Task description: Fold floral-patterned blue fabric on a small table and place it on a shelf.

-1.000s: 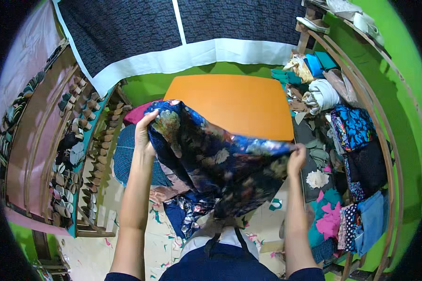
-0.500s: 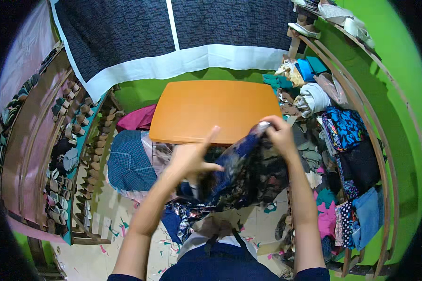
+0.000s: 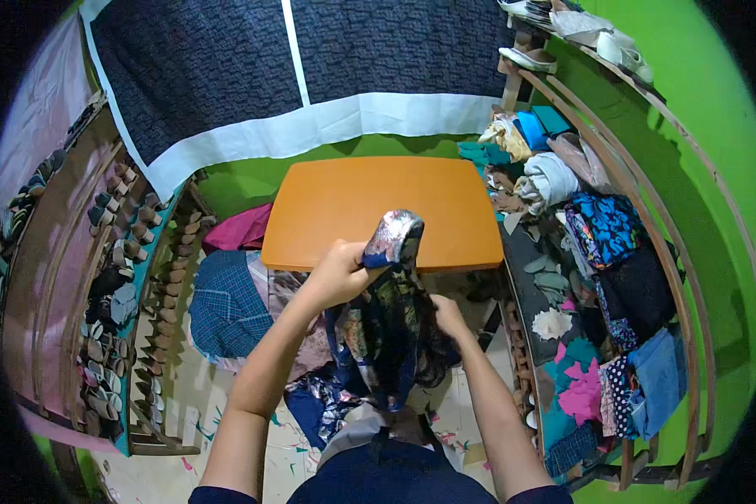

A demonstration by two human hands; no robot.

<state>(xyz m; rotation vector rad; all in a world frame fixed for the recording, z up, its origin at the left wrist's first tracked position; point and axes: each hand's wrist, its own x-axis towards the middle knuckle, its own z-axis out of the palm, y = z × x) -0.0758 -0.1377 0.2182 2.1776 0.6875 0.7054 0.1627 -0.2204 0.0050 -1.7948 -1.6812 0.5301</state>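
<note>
A dark blue cloth with a shiny metallic floral print point(image 3: 391, 315) hangs in front of me, its top part folded over and standing above the near edge of the orange table point(image 3: 378, 214). My left hand point(image 3: 342, 273) is closed round the cloth near its top, on the left side. Lower down, my right hand point(image 3: 449, 317) is closed on the right edge of the same cloth; its fingertips are partly hidden behind the fabric. Below it, more dark blue and shiny printed cloth point(image 3: 323, 403) lies in a heap at my feet.
Shoe racks point(image 3: 134, 302) with several rows of shoes stand on the left. Beside the table are a teal checked cloth bundle point(image 3: 227, 294) and a magenta cloth point(image 3: 239, 228). Folded fabrics point(image 3: 617, 231) and scraps point(image 3: 575, 386) fill the right shelf. Cuttings litter the tiled floor point(image 3: 286, 466).
My left hand, spread and blurred before, has closed on the cloth's top. My right hand has moved down and left from the upper corner to the cloth's edge. The cloth has shifted left.
</note>
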